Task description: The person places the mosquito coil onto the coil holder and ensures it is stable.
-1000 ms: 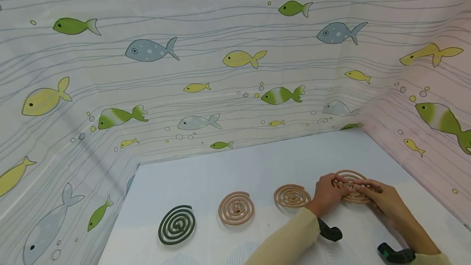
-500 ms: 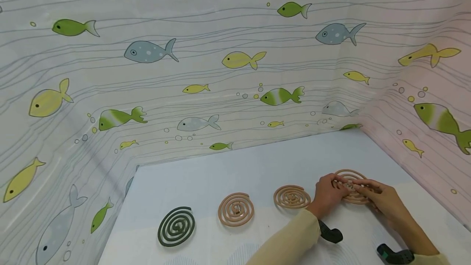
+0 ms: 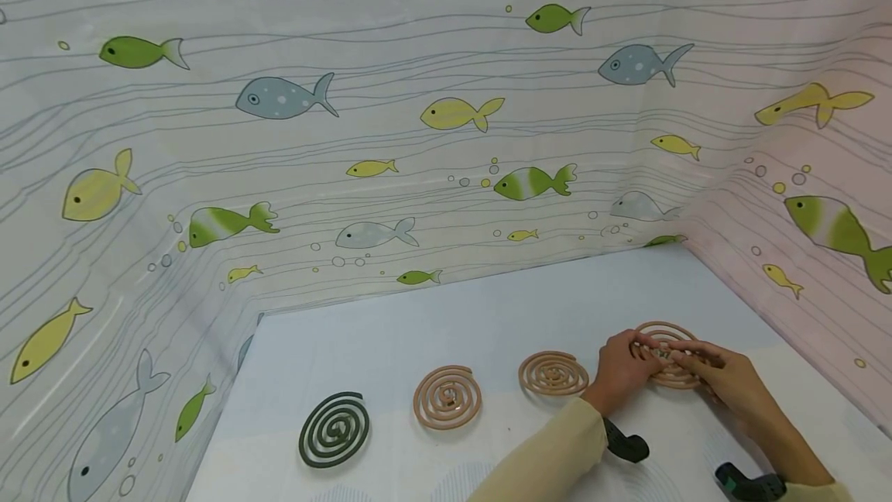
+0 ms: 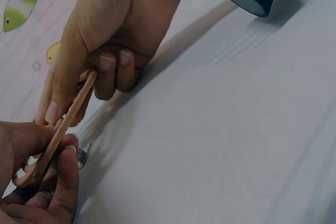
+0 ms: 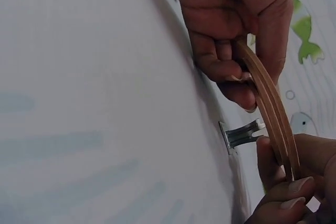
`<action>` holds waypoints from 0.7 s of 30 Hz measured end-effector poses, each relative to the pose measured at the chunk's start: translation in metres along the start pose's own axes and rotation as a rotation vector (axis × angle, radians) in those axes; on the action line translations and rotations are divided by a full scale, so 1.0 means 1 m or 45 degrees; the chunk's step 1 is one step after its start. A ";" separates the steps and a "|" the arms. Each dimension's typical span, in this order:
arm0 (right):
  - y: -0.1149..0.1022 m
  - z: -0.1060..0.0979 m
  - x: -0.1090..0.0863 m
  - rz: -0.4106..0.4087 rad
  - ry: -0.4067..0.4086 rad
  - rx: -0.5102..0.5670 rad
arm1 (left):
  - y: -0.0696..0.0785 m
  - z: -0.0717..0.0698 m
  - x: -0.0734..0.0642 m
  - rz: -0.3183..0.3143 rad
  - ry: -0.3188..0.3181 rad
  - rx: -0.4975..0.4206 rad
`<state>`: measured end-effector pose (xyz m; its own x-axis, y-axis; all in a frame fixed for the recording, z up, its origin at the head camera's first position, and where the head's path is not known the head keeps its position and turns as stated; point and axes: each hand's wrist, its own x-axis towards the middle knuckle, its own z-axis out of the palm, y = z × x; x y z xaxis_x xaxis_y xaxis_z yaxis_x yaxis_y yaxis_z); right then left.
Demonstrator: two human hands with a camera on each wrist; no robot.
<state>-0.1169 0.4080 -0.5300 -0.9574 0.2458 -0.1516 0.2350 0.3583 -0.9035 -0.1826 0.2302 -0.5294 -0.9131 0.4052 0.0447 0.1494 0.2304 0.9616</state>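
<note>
At the right end of a row, a brown mosquito coil (image 3: 674, 380) is held by both hands. My left hand (image 3: 622, 369) pinches its left side, and my right hand (image 3: 728, 379) grips the opposite side with thumb and fingers. Seen edge-on in the right wrist view, the coil (image 5: 273, 114) is tilted above the white surface. A small metal coil stand (image 5: 241, 135) sits upright beneath it, its prongs close to the coil's underside. The same stand (image 4: 82, 157) shows partly behind fingers in the left wrist view. Fingers hide much of the coil's centre.
Left of the hands lie a brown coil (image 3: 553, 373), another brown coil (image 3: 447, 397) and a dark green coil (image 3: 334, 430), each with something small and metallic at its centre. A fish-printed sheet (image 3: 390, 37) walls the white table (image 3: 390, 339) at back and sides.
The head view shifts very slightly. Both hands stay at the same coil, with only tiny finger movement, and the other coils stay put.
</note>
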 end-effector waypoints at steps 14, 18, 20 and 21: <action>-0.003 -0.001 0.004 0.039 0.002 -0.048 | 0.002 -0.001 0.000 0.009 0.010 0.044; -0.003 -0.002 0.005 0.045 -0.016 -0.019 | 0.001 -0.001 0.000 0.000 0.009 0.049; -0.003 -0.002 0.006 0.048 -0.023 0.001 | 0.001 0.000 0.001 -0.008 0.006 0.050; -0.004 -0.002 0.006 0.049 -0.022 0.001 | 0.001 0.000 0.001 -0.013 0.003 0.048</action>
<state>-0.1233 0.4099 -0.5268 -0.9504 0.2440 -0.1929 0.2715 0.3481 -0.8973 -0.1832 0.2303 -0.5286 -0.9155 0.4007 0.0359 0.1544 0.2676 0.9511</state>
